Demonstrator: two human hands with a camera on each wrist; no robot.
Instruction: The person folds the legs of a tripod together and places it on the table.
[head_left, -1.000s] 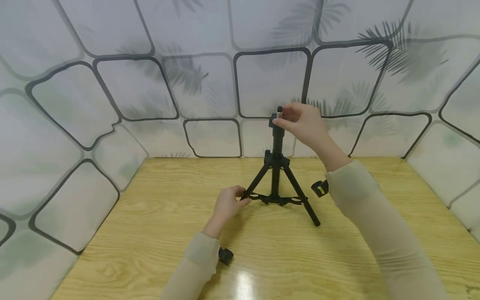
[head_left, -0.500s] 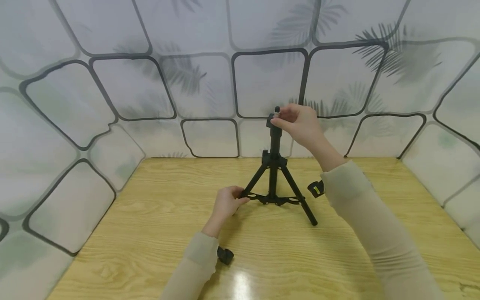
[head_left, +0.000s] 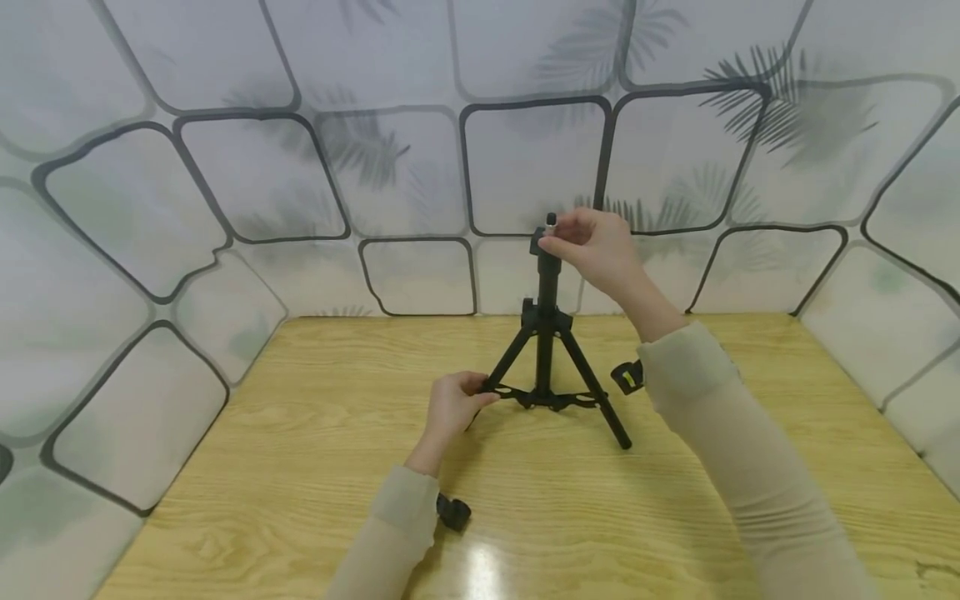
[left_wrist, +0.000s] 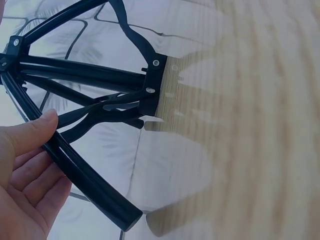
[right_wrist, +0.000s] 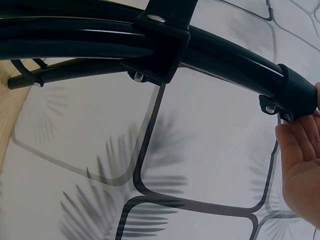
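Note:
A black tripod stands upright on the wooden table, its legs spread and linked by flat braces. My left hand grips the lower part of its left leg. In the left wrist view, the thumb lies on top of that leg and the fingers pass beneath it, with the capped foot sticking out below. At the top of the column, my right hand holds the upper end with thumb and fingers, beside a small silver stud with a black tip. The right wrist view shows fingertips against the black collar, partly cut off.
A wood-grain table lies beneath the tripod. Close behind it rises a pale wall covering with a stone and leaf pattern. Black wrist devices show beside the left sleeve and the right sleeve.
The head view has shifted a little, so the tripod and right hand appear slightly further left. Both hands keep their holds, and the left leg's foot shows more below the left hand.

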